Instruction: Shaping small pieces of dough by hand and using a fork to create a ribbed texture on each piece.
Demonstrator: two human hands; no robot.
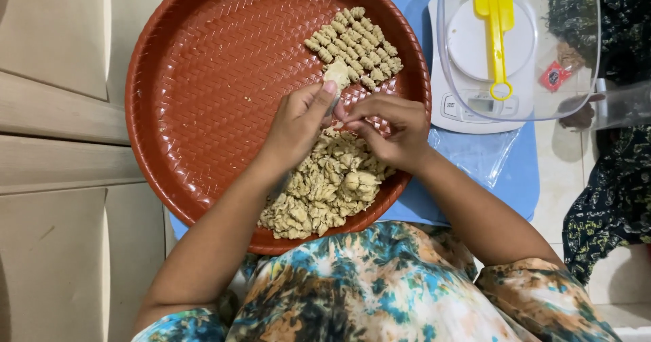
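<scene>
1. Plainly from the head view: left hand (298, 122) closed in a pinch round a pale lump of dough (336, 75), thumb and fingers pressed on it, held just above the red woven tray (203, 77) beside the rows of shaped ridged pieces (356, 44).
2. Right hand (392, 130) curled, fingertips drawn together close against the left; cannot tell whether holding a small bit of dough or only touching the lump.
3. Could squash or smear the lump if pinched too hard; looks soft and crumbly, judging by crumbs scattered on the tray.
4. Could knock the neat rows out of line, since the lump hangs right at their near edge.
5. Could drag a wrist through the loose heap of dough (325, 193) lying directly under both forearms, flattening bits or pushing them over the near rim.
6. Could tip the tray, apparently resting partly over the lap and a blue mat (522, 172), if leaned on.
7. Less likely: sweeping an elbow into the clear bowl (519, 50) with its yellow scoop (495, 16) on the white scale (454, 105) to the right.
</scene>
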